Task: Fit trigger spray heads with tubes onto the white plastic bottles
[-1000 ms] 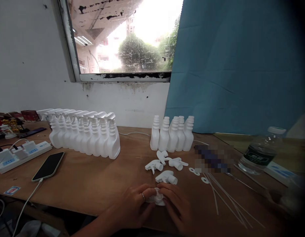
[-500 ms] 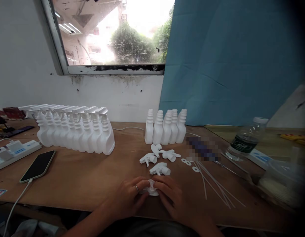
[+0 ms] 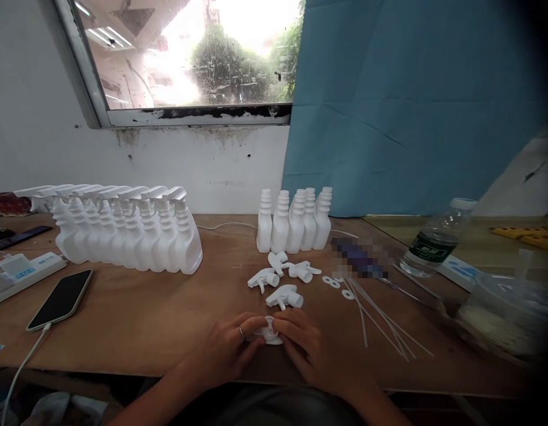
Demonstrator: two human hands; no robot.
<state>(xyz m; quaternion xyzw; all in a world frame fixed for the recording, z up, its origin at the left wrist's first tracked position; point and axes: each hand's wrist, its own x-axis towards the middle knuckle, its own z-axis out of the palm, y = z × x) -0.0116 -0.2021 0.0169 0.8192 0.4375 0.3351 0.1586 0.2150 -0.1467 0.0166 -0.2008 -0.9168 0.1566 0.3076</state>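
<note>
Both hands meet near the table's front edge around one white spray head [image 3: 270,332]. My left hand [image 3: 232,349], with a ring on one finger, is closed on its left side. My right hand [image 3: 302,343] pinches it from the right. Fingers cover much of the part. Just beyond lie several loose white trigger heads [image 3: 285,297]. White washers [image 3: 347,294] and thin clear tubes [image 3: 382,319] rest to the right. Behind the heads stand several open white bottles [image 3: 280,225].
A row of white bottles with spray heads [image 3: 132,236] stands at the left. Near it are a phone [image 3: 61,300] and a power strip [image 3: 29,273]. On the right are a water bottle [image 3: 433,245], a plastic cup [image 3: 499,313] and a blurred-out purple item [image 3: 360,258].
The view has shifted slightly, so the scene sits a little higher and further left. Both hands keep hold of the spray head, with only small finger movement.
</note>
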